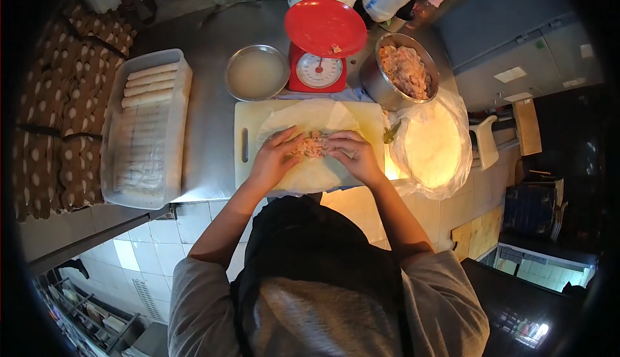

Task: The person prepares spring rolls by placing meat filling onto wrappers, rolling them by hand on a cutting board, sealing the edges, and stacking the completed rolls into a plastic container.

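A thin round wrapper [309, 177] lies on a pale cutting board [372, 121]. At its middle is a short mound of raw minced meat filling [311, 144]. From the left, my left hand [274, 158] presses its curled fingertips against one end of the filling. My right hand [356, 155] has its fingers bent round the other end. The undersides of both hands' fingers are partly hidden. A stack of round wrappers [431, 147] in clear plastic lies right of the board, and a steel pot [372, 80] full of meat mixture [405, 71] stands behind it.
Left of the board, a plastic tub [184, 108] holds several rolled wrappers [150, 85]. Behind the board stand a steel bowl of cloudy liquid [257, 73] and a red scale [318, 66]. Egg trays [71, 111] are piled at the far left. A greenish utensil handle [391, 132] lies beside the board.
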Motion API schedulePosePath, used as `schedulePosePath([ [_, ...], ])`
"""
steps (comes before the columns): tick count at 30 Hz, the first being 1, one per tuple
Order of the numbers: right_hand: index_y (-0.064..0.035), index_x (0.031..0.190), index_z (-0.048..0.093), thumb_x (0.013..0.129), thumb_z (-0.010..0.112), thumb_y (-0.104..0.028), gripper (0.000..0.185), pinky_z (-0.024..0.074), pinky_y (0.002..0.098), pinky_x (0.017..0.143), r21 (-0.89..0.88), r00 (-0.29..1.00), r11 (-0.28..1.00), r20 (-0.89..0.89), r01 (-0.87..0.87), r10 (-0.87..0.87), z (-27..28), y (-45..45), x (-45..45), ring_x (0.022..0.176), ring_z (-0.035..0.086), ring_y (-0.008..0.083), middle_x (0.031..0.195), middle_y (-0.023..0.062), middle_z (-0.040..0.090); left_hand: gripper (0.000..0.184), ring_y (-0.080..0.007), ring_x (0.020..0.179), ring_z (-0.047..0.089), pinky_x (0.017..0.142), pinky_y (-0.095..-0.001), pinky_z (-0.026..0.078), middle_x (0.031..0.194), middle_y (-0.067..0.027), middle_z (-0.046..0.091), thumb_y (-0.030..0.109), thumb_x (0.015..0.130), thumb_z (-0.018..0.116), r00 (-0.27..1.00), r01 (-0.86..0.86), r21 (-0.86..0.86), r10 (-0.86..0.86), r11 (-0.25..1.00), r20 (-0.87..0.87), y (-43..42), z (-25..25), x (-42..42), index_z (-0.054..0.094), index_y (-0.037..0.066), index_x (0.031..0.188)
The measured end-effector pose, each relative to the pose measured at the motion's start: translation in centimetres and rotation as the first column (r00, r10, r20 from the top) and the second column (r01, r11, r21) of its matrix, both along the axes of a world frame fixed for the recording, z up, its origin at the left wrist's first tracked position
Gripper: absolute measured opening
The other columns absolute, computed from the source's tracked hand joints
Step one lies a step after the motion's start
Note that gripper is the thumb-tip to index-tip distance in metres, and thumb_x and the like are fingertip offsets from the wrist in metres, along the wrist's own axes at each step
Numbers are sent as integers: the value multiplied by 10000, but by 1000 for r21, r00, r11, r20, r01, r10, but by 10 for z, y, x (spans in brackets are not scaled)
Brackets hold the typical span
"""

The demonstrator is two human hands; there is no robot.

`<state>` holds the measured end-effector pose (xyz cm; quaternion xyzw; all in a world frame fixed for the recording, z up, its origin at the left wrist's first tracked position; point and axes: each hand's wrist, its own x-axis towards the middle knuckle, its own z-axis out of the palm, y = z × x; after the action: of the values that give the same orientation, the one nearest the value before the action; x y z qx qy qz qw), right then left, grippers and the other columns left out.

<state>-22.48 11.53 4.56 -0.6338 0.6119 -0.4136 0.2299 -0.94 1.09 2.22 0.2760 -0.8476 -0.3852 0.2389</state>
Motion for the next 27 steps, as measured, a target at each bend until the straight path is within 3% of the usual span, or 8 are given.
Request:
schedulePosePath([
  [8, -46, 911, 712, 715, 701, 36, 213, 491, 349, 867, -118, 987, 993, -157, -27, 8, -30, 4, -15, 985, 627, 255, 983, 94, 680, 683, -294, 1237, 468, 1046, -386, 382, 1327, -108, 517, 210, 665, 787, 985, 151, -169, -135, 974, 106, 4, 2, -50, 546, 61, 1286],
  [11, -42, 913, 707, 726, 678, 68, 219, 483, 334, 868, -21, 977, 982, 101, 189, -186, 2, 8, -40, 962, 633, 232, 956, 94, 683, 624, -278, 1180, 499, 1006, -379, 408, 1278, -93, 553, 199, 694, 762, 969, 201, -237, -157, 951, 191, 6, -1, -56, 561, 86, 1274],
  [14, -39, 956, 702, 798, 634, 71, 204, 495, 285, 813, -84, 874, 873, 131, 481, -469, 40, -3, -93, 878, 642, 166, 924, 82, 687, 590, -266, 1131, 520, 965, -385, 428, 1231, -78, 585, 178, 725, 730, 963, 218, -208, -176, 953, 203, 3, -12, -53, 554, 105, 1284],
  [16, -31, 964, 715, 815, 631, 27, 180, 520, 286, 734, -166, 812, 803, -20, 573, -583, 70, -22, -124, 837, 677, 186, 926, 115, 709, 547, -272, 1138, 514, 974, -391, 420, 1221, -45, 585, 207, 752, 700, 957, 222, -193, -176, 956, 229, 3, -26, -52, 561, 138, 1276],
  [19, -45, 894, 728, 743, 664, -70, 167, 536, 380, 755, -149, 595, 792, -583, 592, -554, 83, -42, -173, 836, 678, 308, 904, 176, 690, 490, -275, 1112, 528, 964, -392, 425, 1162, -32, 609, 213, 766, 684, 965, 191, -172, -153, 967, 212, 2, -24, -49, 587, 143, 1242],
  [22, -73, 884, 727, 671, 726, -142, 224, 528, 401, 742, 170, 601, 769, -733, 616, -319, 86, -60, -183, 812, 668, 320, 883, 161, 691, 466, -282, 1042, 555, 936, -379, 439, 1120, -56, 631, 157, 756, 692, 995, 50, -281, -24, 958, 93, 10, -6, -47, 613, 126, 1215],
  [25, -82, 856, 726, 656, 723, -164, 216, 530, 408, 729, 78, 490, 832, -837, 550, -245, 73, -66, -183, 800, 671, 322, 848, 153, 694, 461, -293, 1015, 566, 929, -383, 441, 1114, -73, 636, 124, 749, 697, 992, 22, -267, 12, 963, 125, 13, -6, -41, 623, 118, 1204],
  [27, -84, 863, 727, 650, 722, -142, 221, 532, 390, 720, 69, 563, 859, -781, 508, -270, 60, -66, -204, 788, 679, 294, 821, 140, 696, 466, -289, 1018, 567, 930, -392, 440, 1117, -72, 633, 120, 738, 700, 986, 30, -244, 12, 969, 169, 12, -10, -38, 624, 117, 1197],
])
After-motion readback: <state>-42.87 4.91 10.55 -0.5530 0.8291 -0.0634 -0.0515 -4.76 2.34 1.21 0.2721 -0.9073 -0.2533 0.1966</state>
